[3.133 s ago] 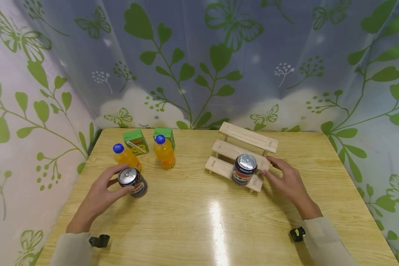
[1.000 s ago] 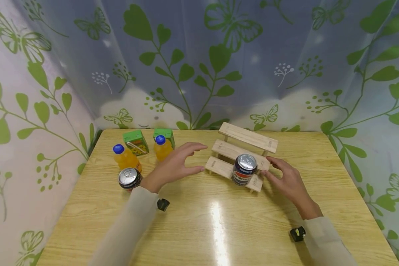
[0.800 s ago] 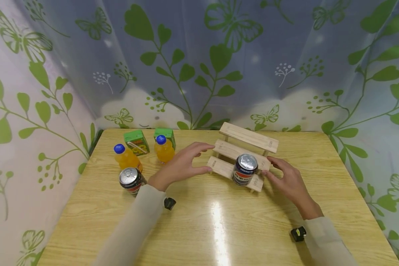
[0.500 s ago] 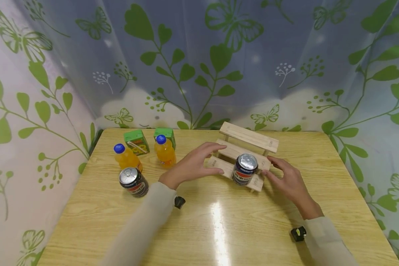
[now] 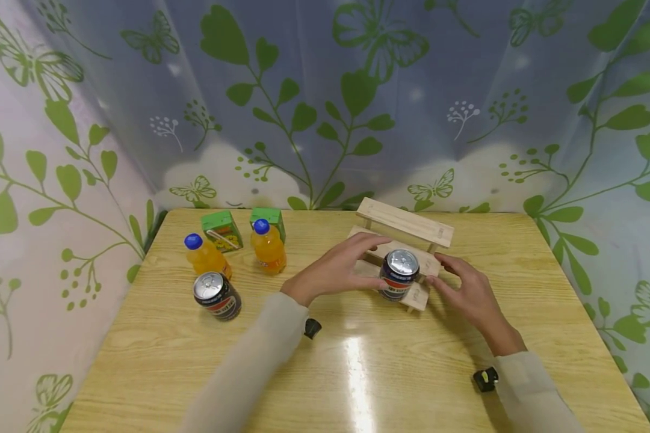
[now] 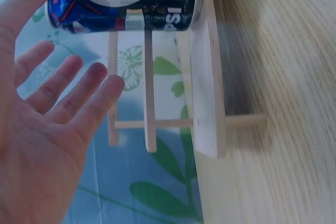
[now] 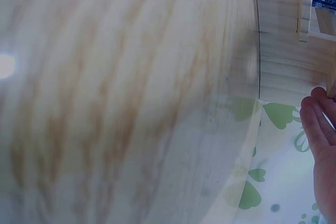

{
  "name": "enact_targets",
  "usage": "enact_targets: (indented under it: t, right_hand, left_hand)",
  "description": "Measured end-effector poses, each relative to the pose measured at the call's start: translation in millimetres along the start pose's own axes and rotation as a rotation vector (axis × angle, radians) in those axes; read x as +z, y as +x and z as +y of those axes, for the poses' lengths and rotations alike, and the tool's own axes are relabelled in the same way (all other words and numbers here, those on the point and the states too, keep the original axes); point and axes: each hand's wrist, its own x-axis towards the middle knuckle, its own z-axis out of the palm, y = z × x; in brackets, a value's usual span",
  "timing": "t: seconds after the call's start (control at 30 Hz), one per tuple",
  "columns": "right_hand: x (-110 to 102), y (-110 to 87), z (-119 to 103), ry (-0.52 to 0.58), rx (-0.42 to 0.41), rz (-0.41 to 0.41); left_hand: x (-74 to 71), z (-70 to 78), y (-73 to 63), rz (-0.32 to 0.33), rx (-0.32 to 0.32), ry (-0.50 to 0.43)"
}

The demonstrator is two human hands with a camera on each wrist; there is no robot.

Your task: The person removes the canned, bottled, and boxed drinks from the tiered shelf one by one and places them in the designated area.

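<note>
A dark blue Pepsi can [image 5: 398, 278] stands upright on the lowest step of a three-tier wooden stand [image 5: 406, 222]. Left of it, my left hand [image 5: 338, 269] is spread, its thumb right at the can's side and its fingers over the middle step. In the left wrist view, the fingers [image 6: 79, 93] are loosely extended below the can, without closing round it. At the stand's right end, my right hand [image 5: 468, 294] pinches the end of a step between thumb and fingers. Only part of that hand shows in the right wrist view, at the wooden edge.
On the left side of the wooden table [image 5: 303, 373] stands a second Pepsi can [image 5: 218, 296]. Behind it are two orange drink bottles [image 5: 206, 257] with blue caps and two green juice boxes [image 5: 222, 230]. A patterned curtain [image 5: 303, 120] borders the table's back.
My left hand let go of the second can on the left and moved right, across the table, to the can on the stand. My right hand stayed at the stand.
</note>
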Motion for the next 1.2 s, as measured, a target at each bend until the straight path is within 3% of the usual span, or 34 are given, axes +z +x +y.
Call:
enact_targets:
  t: [0.5,0.8,1.2]
  right_hand:
    - [3,0.0,4,0.003,-0.025,0.015]
    - [2,0.0,3,0.004,-0.021,0.010]
    - [1,0.0,3,0.003,-0.029,0.012]
  left_hand:
    - [19.6,7.1,13.1,-0.026,0.027,-0.035]
    - [27.4,10.6,16.1,0.001,0.009,-0.031]
    - [29.4,13.0,14.9,0.053,0.044,0.015]
